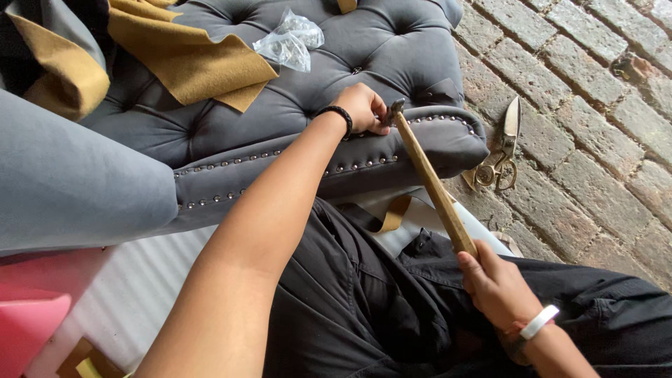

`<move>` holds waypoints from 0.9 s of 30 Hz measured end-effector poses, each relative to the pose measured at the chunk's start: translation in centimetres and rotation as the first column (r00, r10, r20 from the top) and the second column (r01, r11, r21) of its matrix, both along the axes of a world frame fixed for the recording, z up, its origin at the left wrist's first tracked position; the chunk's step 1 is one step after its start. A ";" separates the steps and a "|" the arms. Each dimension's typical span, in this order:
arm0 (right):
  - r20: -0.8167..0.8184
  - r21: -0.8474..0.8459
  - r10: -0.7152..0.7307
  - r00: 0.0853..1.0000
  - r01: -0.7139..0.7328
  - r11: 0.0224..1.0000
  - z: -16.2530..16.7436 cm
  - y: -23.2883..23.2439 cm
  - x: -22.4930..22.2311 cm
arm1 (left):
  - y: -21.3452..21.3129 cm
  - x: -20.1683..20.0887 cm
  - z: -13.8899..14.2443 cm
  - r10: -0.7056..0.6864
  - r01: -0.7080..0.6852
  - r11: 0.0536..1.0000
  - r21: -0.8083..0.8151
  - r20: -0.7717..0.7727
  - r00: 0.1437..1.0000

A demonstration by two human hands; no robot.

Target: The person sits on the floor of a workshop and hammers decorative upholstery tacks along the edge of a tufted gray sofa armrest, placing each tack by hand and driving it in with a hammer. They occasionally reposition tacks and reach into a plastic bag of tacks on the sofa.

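Nearest the camera, the right hand (pixel 493 283) grips a wooden-handled hammer (pixel 428 178) whose long axis runs up-left to its head beside the left hand (pixel 362 106), which pinches something small at the studded grey cushion edge (pixel 427 143).

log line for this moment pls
left hand pinching at stud trim | right hand holding hammer | hammer head at grey sofa edge

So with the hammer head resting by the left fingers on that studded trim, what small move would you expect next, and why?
Probably a short, light tap. The left hand pinches something small, likely a stud though too small to tell, against the grey sofa edge, at the end of the row of studs. The right hand grips the wooden hammer low on its handle, its head right beside those fingers, so a gentle strike seems safest.
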State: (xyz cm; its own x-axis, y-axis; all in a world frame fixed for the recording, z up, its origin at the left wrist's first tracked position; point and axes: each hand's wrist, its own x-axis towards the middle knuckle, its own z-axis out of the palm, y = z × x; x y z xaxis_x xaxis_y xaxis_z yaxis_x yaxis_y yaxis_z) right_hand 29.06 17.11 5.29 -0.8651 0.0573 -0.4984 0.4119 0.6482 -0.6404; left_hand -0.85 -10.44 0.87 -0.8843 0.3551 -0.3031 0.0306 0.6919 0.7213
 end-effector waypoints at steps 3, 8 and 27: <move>0.014 -0.059 -0.101 0.995 0.102 0.993 0.5 -0.1 0.0 | -0.1 0.0 -0.1 -0.077 0.079 0.996 0.030 -0.059 0.995; 0.146 -0.095 -0.165 0.975 0.180 0.979 1.3 -0.3 -0.1 | -0.3 0.0 0.2 -0.067 0.068 0.997 0.033 -0.034 0.997; -0.183 -0.004 0.010 0.983 -0.011 1.000 2.8 -0.3 0.3 | -2.0 -0.1 -0.5 -0.134 0.122 0.961 0.246 0.031 0.991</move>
State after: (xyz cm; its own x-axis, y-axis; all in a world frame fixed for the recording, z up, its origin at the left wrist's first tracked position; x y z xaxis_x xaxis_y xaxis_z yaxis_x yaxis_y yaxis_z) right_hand 29.32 16.79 8.07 -0.9423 0.0453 -0.3316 0.2802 0.6485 -0.7078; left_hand -0.94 -12.44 0.36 -0.8136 0.5325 -0.2334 0.0695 0.4877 0.8702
